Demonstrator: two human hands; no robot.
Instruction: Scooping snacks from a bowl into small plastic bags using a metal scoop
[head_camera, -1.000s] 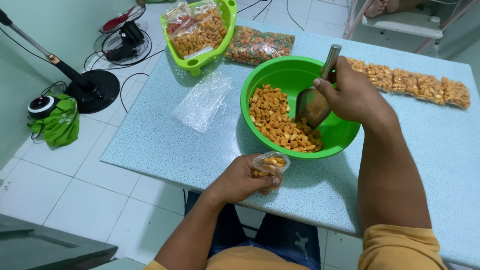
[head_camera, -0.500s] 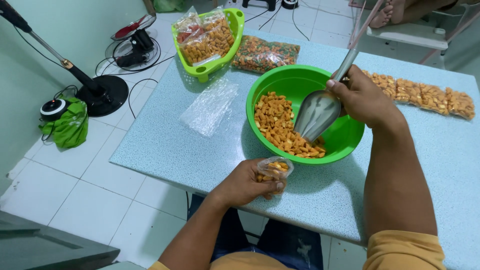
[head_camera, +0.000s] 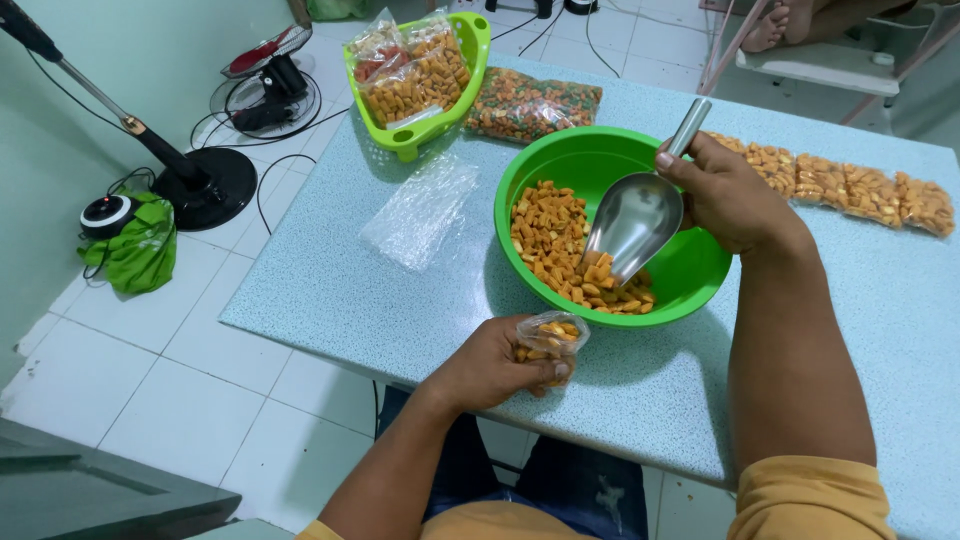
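Now right hand (head_camera: 735, 195) fingers grip metal scoop (head_camera: 632, 218) over snack-filled green bowl (head_camera: 700, 275); left hand (head_camera: 490, 365) clasps small snack bag (head_camera: 550, 338).

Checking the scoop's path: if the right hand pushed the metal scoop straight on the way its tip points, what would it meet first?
Probably the orange snacks in the green bowl; the scoop in the right hand tips down into them.

Table (head_camera: 330, 290) cut off at right edge; fan (head_camera: 262, 75) pole cropped top left. Small bag (head_camera: 550, 340) mostly hidden inside left hand (head_camera: 490, 365). Feet (head_camera: 770, 30) cropped at top.
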